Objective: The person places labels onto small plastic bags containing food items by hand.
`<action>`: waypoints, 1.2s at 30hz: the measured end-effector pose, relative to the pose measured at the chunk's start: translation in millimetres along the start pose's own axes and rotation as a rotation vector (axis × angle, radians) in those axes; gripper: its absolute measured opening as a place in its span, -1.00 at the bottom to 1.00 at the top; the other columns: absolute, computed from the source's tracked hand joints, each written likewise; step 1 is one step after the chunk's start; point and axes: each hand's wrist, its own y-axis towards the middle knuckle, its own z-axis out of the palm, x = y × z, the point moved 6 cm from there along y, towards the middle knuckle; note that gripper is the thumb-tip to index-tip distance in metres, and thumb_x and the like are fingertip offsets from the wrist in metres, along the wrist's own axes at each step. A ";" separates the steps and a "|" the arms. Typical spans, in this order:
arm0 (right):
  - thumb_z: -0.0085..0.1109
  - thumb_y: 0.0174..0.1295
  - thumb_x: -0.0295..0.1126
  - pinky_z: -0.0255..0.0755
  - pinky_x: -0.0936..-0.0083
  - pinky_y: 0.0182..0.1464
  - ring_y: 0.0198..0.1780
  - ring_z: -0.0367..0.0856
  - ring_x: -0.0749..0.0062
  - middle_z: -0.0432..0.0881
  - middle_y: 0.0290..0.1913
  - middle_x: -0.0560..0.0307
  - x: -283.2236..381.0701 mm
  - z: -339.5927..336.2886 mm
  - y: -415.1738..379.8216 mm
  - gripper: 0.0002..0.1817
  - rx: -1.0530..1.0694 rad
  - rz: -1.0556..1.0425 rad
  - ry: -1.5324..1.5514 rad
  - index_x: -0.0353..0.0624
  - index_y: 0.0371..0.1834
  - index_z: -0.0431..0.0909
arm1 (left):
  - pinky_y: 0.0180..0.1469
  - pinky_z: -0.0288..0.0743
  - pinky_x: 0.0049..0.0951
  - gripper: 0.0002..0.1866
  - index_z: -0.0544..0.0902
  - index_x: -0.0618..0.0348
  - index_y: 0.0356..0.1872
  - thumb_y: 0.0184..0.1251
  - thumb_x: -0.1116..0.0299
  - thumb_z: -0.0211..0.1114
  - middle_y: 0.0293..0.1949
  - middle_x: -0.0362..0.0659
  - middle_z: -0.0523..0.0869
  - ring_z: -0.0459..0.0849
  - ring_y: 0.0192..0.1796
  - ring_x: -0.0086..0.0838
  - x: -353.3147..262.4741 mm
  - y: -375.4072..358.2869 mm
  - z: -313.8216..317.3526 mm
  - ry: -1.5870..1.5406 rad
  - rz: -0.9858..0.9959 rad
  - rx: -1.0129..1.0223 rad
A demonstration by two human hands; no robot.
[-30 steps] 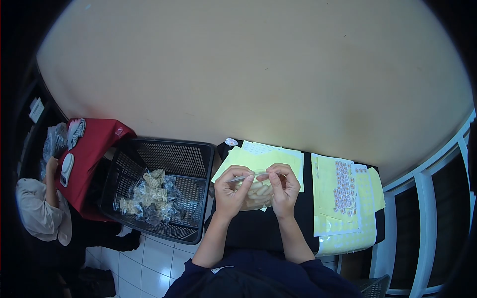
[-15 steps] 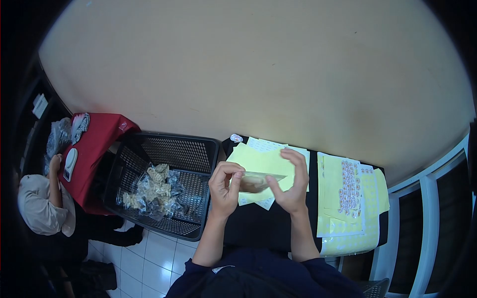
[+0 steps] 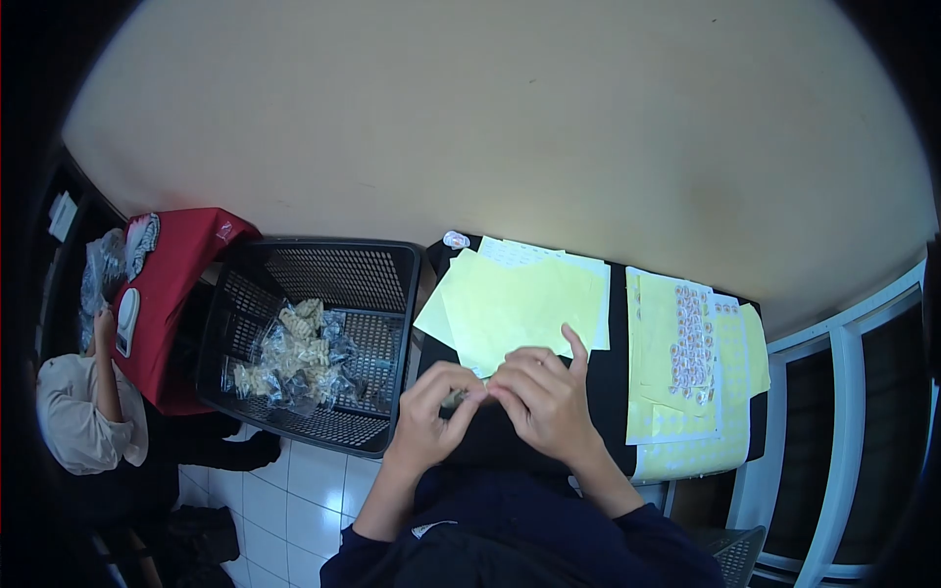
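In front of my body, my left hand [image 3: 434,412] is closed with thumb and fingers around a small clear plastic bag [image 3: 454,398]. Most of the bag is hidden behind the fingers. Fingertips of my right hand [image 3: 549,400] meet those of the left in a pinch at the bag's edge, with one finger raised. Just beyond both hands lie yellow sheets [image 3: 524,304] over white printed sheets [image 3: 588,267], on a black-covered table [image 3: 603,412].
Left of me stands a black basket [image 3: 377,338] holding several clear bags of pale food [image 3: 299,358]. Sticker sheets [image 3: 691,338] lie at right. A person [image 3: 93,416] is at a red-covered table [image 3: 172,294] with a scale [image 3: 127,318]. A wall rises behind.
Both hands have come down toward my body and closed together at the fingertips. The bag, stretched between them before, is now mostly hidden. The view has shifted slightly.
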 end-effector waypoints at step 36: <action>0.25 -0.05 -0.32 0.12 0.27 0.24 0.21 0.28 0.19 0.34 0.16 -0.01 -79.7 127.9 -57.9 -0.45 0.303 0.289 -0.104 -0.32 0.03 0.36 | 0.00 0.37 -0.44 -0.41 -0.01 0.36 0.25 0.24 0.51 0.02 0.16 0.08 0.25 0.36 0.14 -0.33 152.7 -47.7 45.7 -0.261 -0.638 -0.043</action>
